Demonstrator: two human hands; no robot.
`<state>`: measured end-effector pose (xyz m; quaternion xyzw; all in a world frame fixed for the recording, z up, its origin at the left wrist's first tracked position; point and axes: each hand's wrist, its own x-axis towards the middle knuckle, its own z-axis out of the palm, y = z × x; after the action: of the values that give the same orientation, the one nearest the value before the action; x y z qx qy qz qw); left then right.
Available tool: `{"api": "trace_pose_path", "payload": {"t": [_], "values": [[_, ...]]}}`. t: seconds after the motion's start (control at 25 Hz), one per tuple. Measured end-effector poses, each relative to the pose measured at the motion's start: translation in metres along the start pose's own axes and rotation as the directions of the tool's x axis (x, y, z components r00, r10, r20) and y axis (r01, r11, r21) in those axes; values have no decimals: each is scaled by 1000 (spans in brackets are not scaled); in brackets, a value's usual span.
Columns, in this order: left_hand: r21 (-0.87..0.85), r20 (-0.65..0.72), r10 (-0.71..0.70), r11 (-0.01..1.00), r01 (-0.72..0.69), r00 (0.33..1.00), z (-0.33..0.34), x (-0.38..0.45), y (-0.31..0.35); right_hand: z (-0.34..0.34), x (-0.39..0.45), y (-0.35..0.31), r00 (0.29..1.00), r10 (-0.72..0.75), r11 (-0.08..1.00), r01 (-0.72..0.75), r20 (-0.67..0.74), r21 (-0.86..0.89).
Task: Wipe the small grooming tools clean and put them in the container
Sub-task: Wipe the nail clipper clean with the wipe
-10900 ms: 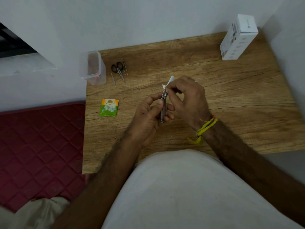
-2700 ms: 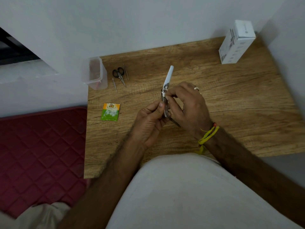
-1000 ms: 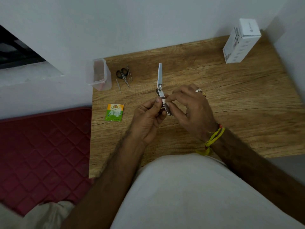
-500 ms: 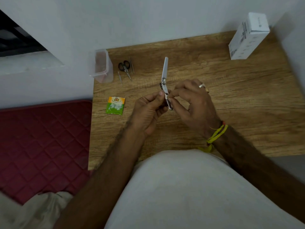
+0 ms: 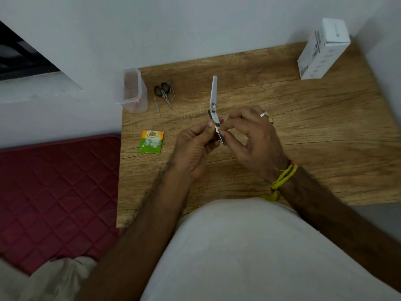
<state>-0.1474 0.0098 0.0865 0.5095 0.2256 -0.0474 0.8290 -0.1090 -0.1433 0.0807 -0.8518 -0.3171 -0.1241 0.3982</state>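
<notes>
You hold a small silver metal nail clipper (image 5: 213,109) up over the brown wooden tabletop (image 5: 314,131), near its middle. Its long lever sticks up and away from you, swung open from the body.

Your left hand (image 5: 195,148) pinches the lower part of the clipper between thumb and curled fingers. Your right hand (image 5: 251,140) pinches a tiny bit of white wipe (image 5: 217,127) against the clipper's body with thumb and first finger — the other fingers are loosely bent. There is a silver ring (image 5: 264,114) on one finger and a yellow thread band (image 5: 282,179) around that wrist.

At the far left corner of the tabletop stands a clear plastic container with no lid (image 5: 132,92). What is inside is too dim to tell. Just to its right lie small black-handled scissors (image 5: 163,92), with thin metal tweezers (image 5: 171,89) right beside them and a thin metal pick (image 5: 157,106) between the scissors and the container. All three lie flat on the wood, outside the container.

A small green and orange packet (image 5: 151,141) lies flat near the left edge, well apart from your left hand. A white cardboard box (image 5: 323,48) stands at the far right corner — it leans by the wall.

A dark red quilted mat (image 5: 56,192) lies to the left of the tabletop.
</notes>
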Motion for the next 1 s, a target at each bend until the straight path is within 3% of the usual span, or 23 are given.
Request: {"api": "trace_pose_path", "payload": {"t": [1.0], "values": [[3, 19, 32, 999, -32, 999, -4, 0, 4, -3, -1, -1, 999, -40, 999, 40, 5, 8]]}}
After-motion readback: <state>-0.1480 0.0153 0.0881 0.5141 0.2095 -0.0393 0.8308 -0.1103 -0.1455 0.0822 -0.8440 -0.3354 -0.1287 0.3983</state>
